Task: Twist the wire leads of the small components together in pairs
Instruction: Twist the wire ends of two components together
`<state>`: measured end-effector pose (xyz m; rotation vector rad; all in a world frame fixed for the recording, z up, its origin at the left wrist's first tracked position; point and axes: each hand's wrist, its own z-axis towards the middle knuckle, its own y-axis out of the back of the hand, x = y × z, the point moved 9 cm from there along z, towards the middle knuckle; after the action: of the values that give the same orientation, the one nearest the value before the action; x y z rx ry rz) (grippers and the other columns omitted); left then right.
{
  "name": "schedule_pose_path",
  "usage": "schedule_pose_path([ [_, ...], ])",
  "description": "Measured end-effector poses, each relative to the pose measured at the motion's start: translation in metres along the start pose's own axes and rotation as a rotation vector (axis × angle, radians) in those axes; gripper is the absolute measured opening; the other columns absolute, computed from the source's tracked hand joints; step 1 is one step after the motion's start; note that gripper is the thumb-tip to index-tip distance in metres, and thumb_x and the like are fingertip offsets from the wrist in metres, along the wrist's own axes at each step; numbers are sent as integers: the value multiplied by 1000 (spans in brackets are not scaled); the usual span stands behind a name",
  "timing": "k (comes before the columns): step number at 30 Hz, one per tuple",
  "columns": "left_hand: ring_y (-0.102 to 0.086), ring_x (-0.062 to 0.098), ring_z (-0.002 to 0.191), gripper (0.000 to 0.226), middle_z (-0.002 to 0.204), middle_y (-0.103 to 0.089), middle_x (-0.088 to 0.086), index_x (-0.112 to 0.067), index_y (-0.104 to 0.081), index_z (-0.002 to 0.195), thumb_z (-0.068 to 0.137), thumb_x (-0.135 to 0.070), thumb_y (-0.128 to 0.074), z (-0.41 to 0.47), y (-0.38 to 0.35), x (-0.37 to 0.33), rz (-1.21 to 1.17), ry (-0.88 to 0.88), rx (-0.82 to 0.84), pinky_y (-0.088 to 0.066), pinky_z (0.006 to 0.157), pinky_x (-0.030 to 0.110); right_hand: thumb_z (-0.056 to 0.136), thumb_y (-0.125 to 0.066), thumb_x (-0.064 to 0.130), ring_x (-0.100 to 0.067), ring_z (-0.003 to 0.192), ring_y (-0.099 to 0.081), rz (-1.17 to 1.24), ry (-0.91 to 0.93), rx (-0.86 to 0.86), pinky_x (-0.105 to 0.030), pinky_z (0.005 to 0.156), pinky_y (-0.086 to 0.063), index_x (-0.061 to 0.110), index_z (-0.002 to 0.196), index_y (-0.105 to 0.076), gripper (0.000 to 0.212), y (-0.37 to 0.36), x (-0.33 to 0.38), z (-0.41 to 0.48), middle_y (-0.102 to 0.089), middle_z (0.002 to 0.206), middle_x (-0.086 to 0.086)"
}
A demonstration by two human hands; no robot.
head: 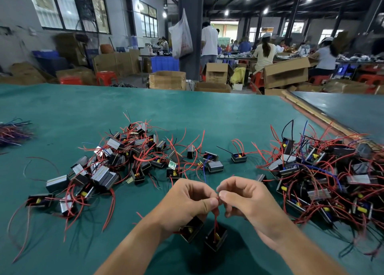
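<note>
The table [83, 104] is covered with a matte teal mat, faintly mottled like felt. Two heaps of small components lie on it. Each one is a boxy block with a dark frame, dull grey metal faces and a yellow part inside, trailing thin, springy red leads and a few black and blue ones. The left heap [124, 160] spreads loosely across the middle of the table. The right heap [322, 177] is denser and more tangled, near the right edge. A bundle of loose wires [12, 131] in red, blue and purple lies at the far left edge.

Near the person, both bare forearms reach in from below and the hands meet over the mat. The left hand [187, 202] is curled, its grip pinching the red wire leads [216, 218] between thumb and forefinger. The right hand [247, 200], also curled with knuckles up, pinches the same leads from the other side, so the thumbs nearly touch. The leads run straight down to one component [216, 238] just below the hands. A second component [192, 229] sits partly hidden under the left palm. Whether either touches the mat cannot be told.

Beyond the table stand brown cardboard boxes [218, 73], some with open flaps, and a blue crate [165, 63]. Their contents are hidden from this view. A white plastic bag [182, 37] hangs bulging on a dark pillar.
</note>
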<state>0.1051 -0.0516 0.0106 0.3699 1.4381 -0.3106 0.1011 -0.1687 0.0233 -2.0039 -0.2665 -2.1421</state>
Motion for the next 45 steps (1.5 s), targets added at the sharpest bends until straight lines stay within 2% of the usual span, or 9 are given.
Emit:
schedule_pose_path([
  [4, -48, 20, 58, 8, 68, -68, 5, -17, -72, 72, 80, -18, -71, -1, 0, 1, 4, 5, 2, -40, 56, 27, 86, -66, -6, -11, 56, -57, -188, 175, 2, -23, 55, -50, 12, 76, -73, 22, 0, 16, -3, -69, 67, -1],
  [9, -50, 15, 54, 9, 67, -68, 5, -16, -71, 70, 78, -19, -71, -1, -2, 1, -1, 44, -14, -41, 54, 24, 81, -70, 15, -25, 67, -62, -434, 281, 11, -36, 63, -49, 22, 80, -77, 9, 4, 26, -5, -70, 75, -1],
  [13, -51, 12, 52, 16, 68, -69, 4, -14, -71, 72, 87, -10, -71, 0, 1, 0, 41, 50, -30, -41, 53, 21, 77, -72, 27, -13, 61, -57, -467, 298, 23, -34, 59, -46, 23, 76, -76, 6, 4, 25, -3, -70, 72, -2],
  [17, -50, 6, 49, 20, 65, -69, -1, -14, -73, 72, 90, -7, -67, -3, -2, -3, 108, 40, -34, -40, 48, 17, 80, -67, 23, -10, 55, -48, -446, 271, 33, -33, 53, -40, 13, 69, -70, 15, 5, 24, -2, -61, 60, -7],
  [23, -51, 4, 54, 12, 62, -68, -5, -19, -75, 66, 75, -11, -73, 0, -4, -3, 164, 11, -158, -41, 54, 19, 87, -67, 8, -1, 49, -39, -574, 255, -9, -15, 52, -33, 18, 59, -60, 30, 11, 18, 2, -49, 51, 13],
  [28, -55, 8, 57, 8, 63, -70, 0, -15, -75, 66, 65, -22, -72, 3, -5, 3, 146, 54, -208, -43, 58, 22, 86, -66, 12, -3, 51, -38, -610, 175, -58, -23, 53, -35, 20, 55, -55, 34, 19, 6, 7, -46, 50, 9],
  [31, -52, 2, 46, 12, 60, -69, -2, -17, -74, 67, 75, -9, -74, 4, -4, 6, 163, 77, -212, -40, 49, 15, 86, -67, 12, -4, 51, -39, -601, 167, -98, -26, 53, -36, 19, 54, -57, 34, 21, 4, 9, -48, 50, 7],
  [35, -51, 9, 40, 19, 64, -72, 2, -14, -74, 72, 84, -1, -68, 2, 2, 6, 127, 96, -236, -44, 43, 18, 86, -70, 20, -6, 53, -42, -567, 166, -144, -30, 55, -40, 12, 63, -66, 25, 22, 2, 9, -54, 52, 5],
  [45, -41, 10, 42, 20, 62, -67, 3, -10, -73, 73, 89, -3, -65, 2, 5, 8, -7, 142, -218, -37, 42, 19, 82, -72, 13, -6, 61, -58, -734, 423, -72, -14, 60, -41, 23, 73, -69, 14, 11, 26, -3, -65, 68, 15],
])
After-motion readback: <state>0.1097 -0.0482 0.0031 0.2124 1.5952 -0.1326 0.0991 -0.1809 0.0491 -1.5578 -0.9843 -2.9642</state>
